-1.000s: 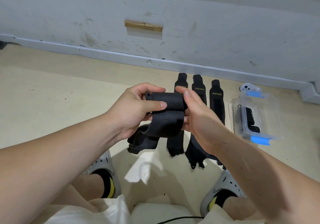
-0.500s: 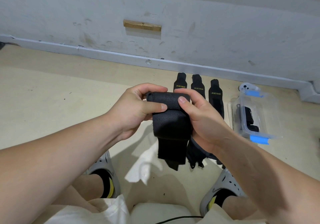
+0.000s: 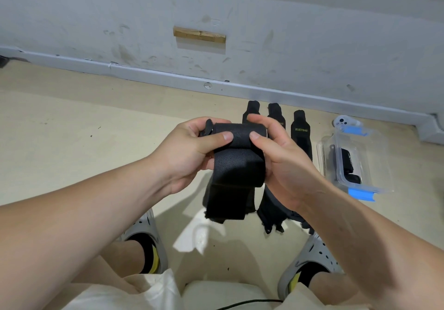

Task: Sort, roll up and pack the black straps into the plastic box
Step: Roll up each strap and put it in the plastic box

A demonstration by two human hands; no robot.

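Currently the black woven fabric strap (image 3: 236,172) hangs its loose tail toward the person from a roll with a left-to-right axis, pinched endwise between left hand (image 3: 192,151) and right hand (image 3: 283,165); the clear blue-latched plastic box (image 3: 374,160) lies beyond, nearest the right hand.

Matt woven cloth strap (image 3: 237,165); glossy clear plastic box (image 3: 374,165); scuffed, painted wall (image 3: 312,33)
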